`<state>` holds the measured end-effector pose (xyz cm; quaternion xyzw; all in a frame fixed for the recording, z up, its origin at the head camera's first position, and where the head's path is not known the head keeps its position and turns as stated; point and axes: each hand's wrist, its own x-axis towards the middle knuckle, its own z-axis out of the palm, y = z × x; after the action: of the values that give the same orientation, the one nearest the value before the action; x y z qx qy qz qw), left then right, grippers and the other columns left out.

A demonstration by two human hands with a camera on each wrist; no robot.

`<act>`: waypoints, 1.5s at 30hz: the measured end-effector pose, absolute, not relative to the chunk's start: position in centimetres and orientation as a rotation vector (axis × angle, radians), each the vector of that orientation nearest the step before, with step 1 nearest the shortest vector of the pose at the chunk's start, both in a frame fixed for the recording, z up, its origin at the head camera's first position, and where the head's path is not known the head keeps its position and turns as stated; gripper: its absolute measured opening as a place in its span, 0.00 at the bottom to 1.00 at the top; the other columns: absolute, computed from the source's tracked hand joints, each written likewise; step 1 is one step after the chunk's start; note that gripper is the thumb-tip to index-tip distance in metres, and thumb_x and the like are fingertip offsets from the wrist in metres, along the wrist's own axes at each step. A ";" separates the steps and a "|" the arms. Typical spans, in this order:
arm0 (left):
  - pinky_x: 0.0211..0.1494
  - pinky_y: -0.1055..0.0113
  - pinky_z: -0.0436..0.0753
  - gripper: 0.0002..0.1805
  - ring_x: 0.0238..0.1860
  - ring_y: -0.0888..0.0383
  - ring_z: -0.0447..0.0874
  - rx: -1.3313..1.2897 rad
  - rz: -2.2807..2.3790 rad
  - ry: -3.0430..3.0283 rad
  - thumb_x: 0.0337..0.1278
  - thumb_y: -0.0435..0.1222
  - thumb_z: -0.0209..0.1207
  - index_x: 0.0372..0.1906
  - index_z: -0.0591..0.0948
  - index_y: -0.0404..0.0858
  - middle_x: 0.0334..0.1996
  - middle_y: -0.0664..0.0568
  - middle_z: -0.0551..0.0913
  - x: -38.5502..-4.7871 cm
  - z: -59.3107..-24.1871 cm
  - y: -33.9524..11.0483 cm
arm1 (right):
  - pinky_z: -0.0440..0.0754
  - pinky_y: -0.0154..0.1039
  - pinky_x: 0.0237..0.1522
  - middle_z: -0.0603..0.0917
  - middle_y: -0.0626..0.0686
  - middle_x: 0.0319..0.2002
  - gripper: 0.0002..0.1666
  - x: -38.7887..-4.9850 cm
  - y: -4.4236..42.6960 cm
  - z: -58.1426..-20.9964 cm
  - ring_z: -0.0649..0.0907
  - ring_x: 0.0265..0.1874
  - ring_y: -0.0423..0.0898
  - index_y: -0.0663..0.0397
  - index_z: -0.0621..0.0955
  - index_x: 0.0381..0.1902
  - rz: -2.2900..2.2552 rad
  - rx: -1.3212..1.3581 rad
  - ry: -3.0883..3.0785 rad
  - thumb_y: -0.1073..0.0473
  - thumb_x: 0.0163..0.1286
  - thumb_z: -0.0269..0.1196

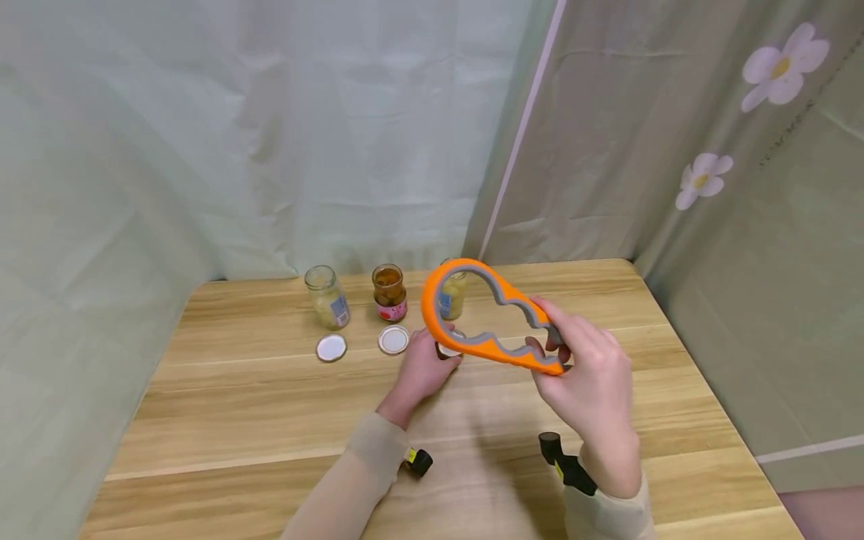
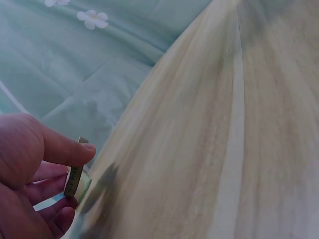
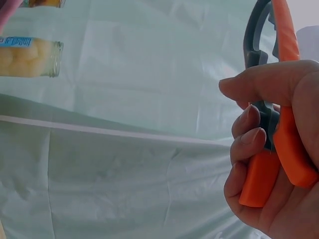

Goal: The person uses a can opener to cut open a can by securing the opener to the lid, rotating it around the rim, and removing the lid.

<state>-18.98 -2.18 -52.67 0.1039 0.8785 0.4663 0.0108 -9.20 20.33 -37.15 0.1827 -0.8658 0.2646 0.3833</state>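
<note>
My left hand pinches a round metal jar lid by its rim, thumb on one side and fingers on the other, low over the table. Raised at the right, my right hand grips the handle ends of an orange and grey jar opener. Its loop points left and partly covers the lid and the right glass jar in the head view. That jar, holding pale fruit, stands uncapped just beyond my left hand. In the right wrist view, fingers curl round the opener's handles.
Two more uncapped jars stand along the back: a left jar with pale contents and a middle jar with brown contents. Before them lie a left lid and a middle lid. A curtain hangs behind the wooden table.
</note>
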 end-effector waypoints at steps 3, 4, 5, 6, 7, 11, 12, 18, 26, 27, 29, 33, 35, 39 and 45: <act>0.69 0.49 0.71 0.27 0.60 0.45 0.77 0.298 1.460 2.727 0.58 0.32 0.77 0.63 0.85 0.38 0.61 0.46 0.85 -19.0 -52.8 -2.0 | 0.69 0.42 0.28 0.84 0.47 0.27 0.31 -9.3 20.2 -37.2 0.77 0.22 0.42 0.48 0.88 0.61 0.688 0.465 -2.188 0.68 0.57 0.72; 0.69 0.49 0.71 0.28 0.60 0.45 0.76 0.285 1.473 2.717 0.58 0.32 0.76 0.64 0.84 0.38 0.60 0.46 0.86 -19.0 -52.8 -2.0 | 0.69 0.42 0.28 0.84 0.47 0.27 0.31 -9.3 20.2 -37.1 0.77 0.22 0.42 0.47 0.88 0.61 0.687 0.470 -2.184 0.68 0.57 0.71; 0.70 0.48 0.71 0.28 0.60 0.45 0.76 0.275 1.488 2.707 0.58 0.32 0.76 0.65 0.84 0.37 0.60 0.46 0.85 -18.9 -52.8 -1.9 | 0.69 0.42 0.28 0.84 0.47 0.27 0.31 -9.3 20.1 -37.1 0.77 0.22 0.41 0.46 0.88 0.61 0.687 0.475 -2.180 0.67 0.57 0.71; 0.71 0.48 0.71 0.29 0.61 0.45 0.76 0.270 1.505 2.702 0.58 0.31 0.76 0.65 0.84 0.36 0.59 0.46 0.85 -18.9 -52.9 -1.8 | 0.69 0.42 0.27 0.84 0.47 0.27 0.31 -9.4 20.0 -37.1 0.77 0.22 0.41 0.46 0.88 0.61 0.683 0.482 -2.178 0.67 0.57 0.71; 0.71 0.48 0.71 0.29 0.61 0.45 0.76 0.266 1.516 2.698 0.58 0.31 0.76 0.66 0.83 0.36 0.59 0.46 0.85 -19.0 -52.9 -1.8 | 0.69 0.42 0.27 0.84 0.46 0.27 0.31 -9.4 20.0 -37.0 0.77 0.22 0.41 0.45 0.88 0.61 0.685 0.485 -2.178 0.67 0.57 0.70; 0.73 0.47 0.73 0.28 0.64 0.43 0.78 0.248 1.548 2.738 0.57 0.30 0.75 0.64 0.84 0.34 0.59 0.44 0.86 -19.2 -53.0 -1.5 | 0.69 0.42 0.27 0.83 0.46 0.27 0.31 -9.4 19.8 -37.0 0.77 0.22 0.41 0.45 0.88 0.61 0.674 0.482 -2.190 0.66 0.58 0.70; 0.73 0.47 0.73 0.28 0.64 0.43 0.79 0.237 1.545 2.753 0.56 0.30 0.75 0.64 0.85 0.34 0.58 0.43 0.87 -19.3 -53.1 -1.4 | 0.69 0.42 0.28 0.83 0.46 0.27 0.31 -9.3 19.8 -37.0 0.77 0.22 0.41 0.45 0.88 0.61 0.677 0.479 -2.193 0.67 0.58 0.70; 0.73 0.47 0.73 0.30 0.64 0.43 0.78 0.190 1.553 2.776 0.54 0.33 0.77 0.64 0.85 0.34 0.58 0.44 0.87 -19.6 -53.3 -1.1 | 0.69 0.42 0.28 0.83 0.45 0.27 0.30 -9.4 19.8 -37.1 0.76 0.22 0.42 0.46 0.88 0.61 0.684 0.464 -2.201 0.67 0.58 0.70; 0.74 0.46 0.71 0.28 0.65 0.40 0.79 0.214 1.595 2.841 0.55 0.35 0.77 0.61 0.86 0.32 0.57 0.43 0.88 -19.8 -53.7 -0.9 | 0.69 0.41 0.28 0.83 0.47 0.27 0.30 -9.4 19.9 -37.1 0.76 0.23 0.41 0.45 0.87 0.62 0.656 0.482 -2.218 0.65 0.60 0.70; 0.74 0.45 0.70 0.27 0.64 0.39 0.79 0.219 1.590 2.858 0.55 0.35 0.76 0.60 0.86 0.32 0.56 0.43 0.88 -19.8 -53.8 -0.8 | 0.69 0.41 0.27 0.82 0.47 0.27 0.30 -9.4 19.9 -37.1 0.76 0.23 0.41 0.45 0.87 0.62 0.657 0.482 -2.219 0.65 0.60 0.70; 0.74 0.45 0.70 0.26 0.63 0.38 0.79 0.215 1.588 2.882 0.55 0.34 0.75 0.59 0.87 0.31 0.56 0.42 0.88 -19.9 -53.8 -0.8 | 0.68 0.41 0.28 0.83 0.47 0.27 0.30 -9.4 19.9 -37.1 0.76 0.22 0.41 0.45 0.88 0.62 0.660 0.480 -2.217 0.66 0.60 0.70; 0.71 0.44 0.72 0.24 0.61 0.38 0.80 0.218 1.592 2.918 0.54 0.33 0.74 0.58 0.87 0.31 0.54 0.41 0.88 -19.9 -53.9 -0.6 | 0.68 0.40 0.27 0.83 0.46 0.27 0.30 -9.4 19.9 -37.1 0.75 0.22 0.40 0.46 0.88 0.61 0.659 0.474 -2.213 0.66 0.59 0.70; 0.71 0.44 0.73 0.23 0.61 0.38 0.81 0.231 1.603 2.926 0.54 0.32 0.74 0.57 0.88 0.30 0.54 0.41 0.88 -19.9 -53.8 -0.5 | 0.68 0.40 0.27 0.83 0.46 0.27 0.30 -9.4 19.9 -37.1 0.75 0.22 0.41 0.46 0.88 0.61 0.655 0.475 -2.214 0.66 0.59 0.70; 0.70 0.44 0.73 0.22 0.60 0.39 0.81 0.248 1.618 2.930 0.53 0.31 0.74 0.55 0.88 0.30 0.54 0.40 0.88 -20.0 -53.8 -0.4 | 0.68 0.40 0.27 0.83 0.47 0.27 0.30 -9.4 20.0 -37.1 0.76 0.21 0.42 0.46 0.88 0.62 0.649 0.481 -2.223 0.65 0.60 0.70; 0.72 0.43 0.71 0.22 0.62 0.39 0.80 0.254 1.601 2.915 0.54 0.32 0.74 0.55 0.88 0.30 0.55 0.41 0.87 -20.0 -53.9 -0.2 | 0.68 0.40 0.27 0.83 0.46 0.27 0.32 -9.3 20.0 -37.1 0.76 0.22 0.42 0.45 0.88 0.62 0.651 0.483 -2.227 0.67 0.59 0.70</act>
<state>-19.96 -0.22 -53.95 0.0758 0.8698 0.4778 -0.0968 -9.34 20.03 -37.15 0.1890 -0.8705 0.2544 0.3765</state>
